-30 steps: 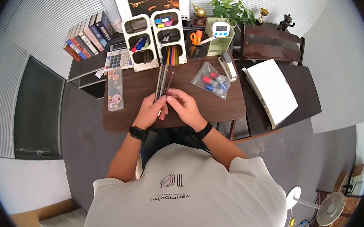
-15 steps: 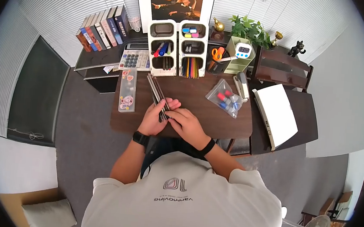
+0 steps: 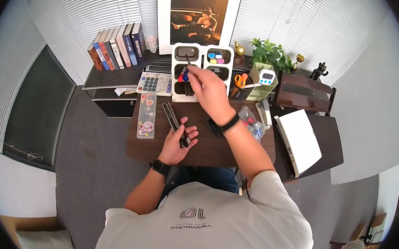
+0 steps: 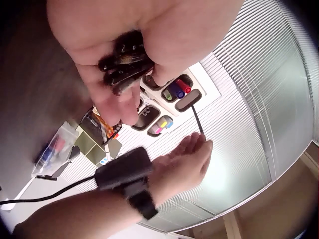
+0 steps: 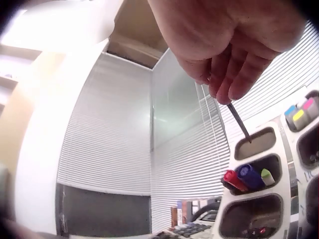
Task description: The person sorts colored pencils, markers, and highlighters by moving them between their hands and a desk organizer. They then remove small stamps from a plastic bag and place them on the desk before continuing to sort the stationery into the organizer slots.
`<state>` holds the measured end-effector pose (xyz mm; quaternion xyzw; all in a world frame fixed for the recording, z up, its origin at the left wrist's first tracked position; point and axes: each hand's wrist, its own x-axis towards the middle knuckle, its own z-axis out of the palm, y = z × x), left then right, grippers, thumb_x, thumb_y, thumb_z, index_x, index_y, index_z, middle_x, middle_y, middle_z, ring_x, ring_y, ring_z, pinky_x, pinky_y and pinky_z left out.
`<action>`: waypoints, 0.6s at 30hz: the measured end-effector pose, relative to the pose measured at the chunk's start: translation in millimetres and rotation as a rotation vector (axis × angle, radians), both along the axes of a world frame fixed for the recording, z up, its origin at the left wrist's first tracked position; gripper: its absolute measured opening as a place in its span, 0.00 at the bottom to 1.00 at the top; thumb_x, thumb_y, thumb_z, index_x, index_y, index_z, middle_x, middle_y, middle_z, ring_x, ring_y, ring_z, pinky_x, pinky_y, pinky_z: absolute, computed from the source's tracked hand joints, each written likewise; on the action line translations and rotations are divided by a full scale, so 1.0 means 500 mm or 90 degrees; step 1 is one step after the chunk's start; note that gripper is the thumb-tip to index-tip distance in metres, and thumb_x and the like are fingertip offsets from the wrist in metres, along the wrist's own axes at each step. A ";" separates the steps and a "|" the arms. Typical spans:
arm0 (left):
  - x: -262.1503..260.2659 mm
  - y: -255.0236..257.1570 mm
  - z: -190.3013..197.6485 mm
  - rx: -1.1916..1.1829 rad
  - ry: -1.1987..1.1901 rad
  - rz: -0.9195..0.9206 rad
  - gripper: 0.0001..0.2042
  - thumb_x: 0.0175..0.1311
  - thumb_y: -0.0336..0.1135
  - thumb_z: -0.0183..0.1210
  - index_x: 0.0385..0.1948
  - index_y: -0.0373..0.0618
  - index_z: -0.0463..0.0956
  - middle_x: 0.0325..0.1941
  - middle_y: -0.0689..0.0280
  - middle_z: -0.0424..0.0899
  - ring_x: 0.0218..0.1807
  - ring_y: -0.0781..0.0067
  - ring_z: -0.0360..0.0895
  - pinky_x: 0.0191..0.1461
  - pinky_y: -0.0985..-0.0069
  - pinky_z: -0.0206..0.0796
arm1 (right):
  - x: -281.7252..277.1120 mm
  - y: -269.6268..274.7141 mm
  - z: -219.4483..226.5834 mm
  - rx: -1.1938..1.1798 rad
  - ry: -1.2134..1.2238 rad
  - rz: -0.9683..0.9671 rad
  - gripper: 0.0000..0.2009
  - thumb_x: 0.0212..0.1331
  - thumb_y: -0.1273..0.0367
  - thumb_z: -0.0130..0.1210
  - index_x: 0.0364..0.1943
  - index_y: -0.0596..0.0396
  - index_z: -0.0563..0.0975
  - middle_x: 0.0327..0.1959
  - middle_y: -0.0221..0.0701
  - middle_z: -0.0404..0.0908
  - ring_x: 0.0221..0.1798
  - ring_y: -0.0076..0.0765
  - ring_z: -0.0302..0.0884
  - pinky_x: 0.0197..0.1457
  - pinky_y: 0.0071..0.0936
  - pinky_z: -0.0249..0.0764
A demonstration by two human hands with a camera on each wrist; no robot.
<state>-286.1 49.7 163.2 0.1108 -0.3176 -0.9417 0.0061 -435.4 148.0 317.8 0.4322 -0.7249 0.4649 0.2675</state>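
Note:
My left hand (image 3: pixel 174 147) is palm up above the front of the desk, holding several slim dark pencils (image 3: pixel 171 116) that lean up and left. Their black ends (image 4: pixel 127 62) cross the palm in the left wrist view. Between its fingertips my right hand (image 3: pixel 210 94) pinches one dark pencil (image 5: pixel 239 121). That pencil's lower tip dips into the top compartment (image 5: pixel 257 145) of the left white organizer (image 5: pixel 286 194). Red, blue and green pens (image 5: pixel 250 176) fill the compartment below. Stubby coloured highlighters (image 5: pixel 301 115) sit in the neighbouring right organizer.
Left on the desk (image 3: pixel 154 151) lie a calculator (image 3: pixel 154 82) and a clear sticker-covered case (image 3: pixel 147 119). To the right are a zip bag of markers (image 3: pixel 252 125), a stapler (image 3: pixel 263 112), orange scissors (image 3: pixel 240 79) in a black cup, and a green holder (image 3: pixel 260 93) bearing a timer (image 3: pixel 267 76).
Both hands were together at the bundle of pencils. The right hand has since moved forward and up to the left organizer with one pencil, while the left keeps the rest.

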 end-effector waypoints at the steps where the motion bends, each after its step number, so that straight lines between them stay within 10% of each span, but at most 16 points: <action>1: -0.001 0.001 -0.003 0.014 -0.003 0.004 0.20 0.82 0.43 0.51 0.71 0.58 0.67 0.55 0.62 0.84 0.54 0.69 0.83 0.57 0.64 0.76 | -0.035 -0.032 -0.016 0.003 0.005 -0.013 0.10 0.67 0.72 0.61 0.49 0.60 0.84 0.42 0.45 0.87 0.41 0.51 0.86 0.45 0.38 0.81; 8: 0.000 -0.004 -0.006 0.062 -0.014 0.004 0.17 0.82 0.41 0.50 0.67 0.53 0.70 0.55 0.60 0.84 0.57 0.64 0.82 0.63 0.58 0.74 | -0.117 -0.137 -0.059 0.011 -0.132 -0.013 0.14 0.67 0.66 0.61 0.52 0.58 0.83 0.40 0.46 0.87 0.41 0.55 0.86 0.46 0.44 0.81; 14: -0.006 -0.001 -0.030 0.094 0.001 0.044 0.14 0.83 0.41 0.47 0.56 0.43 0.74 0.55 0.56 0.85 0.59 0.58 0.81 0.66 0.55 0.72 | 0.030 -0.030 -0.013 0.051 0.002 -0.029 0.17 0.59 0.68 0.67 0.52 0.55 0.81 0.31 0.38 0.82 0.37 0.49 0.79 0.45 0.44 0.76; 18: -0.008 -0.004 -0.026 0.190 0.031 0.056 0.14 0.83 0.41 0.46 0.53 0.41 0.75 0.58 0.55 0.84 0.62 0.55 0.80 0.71 0.55 0.69 | 0.148 0.077 -0.123 0.160 -0.179 0.113 0.15 0.61 0.69 0.68 0.51 0.54 0.83 0.33 0.36 0.83 0.38 0.45 0.81 0.43 0.35 0.78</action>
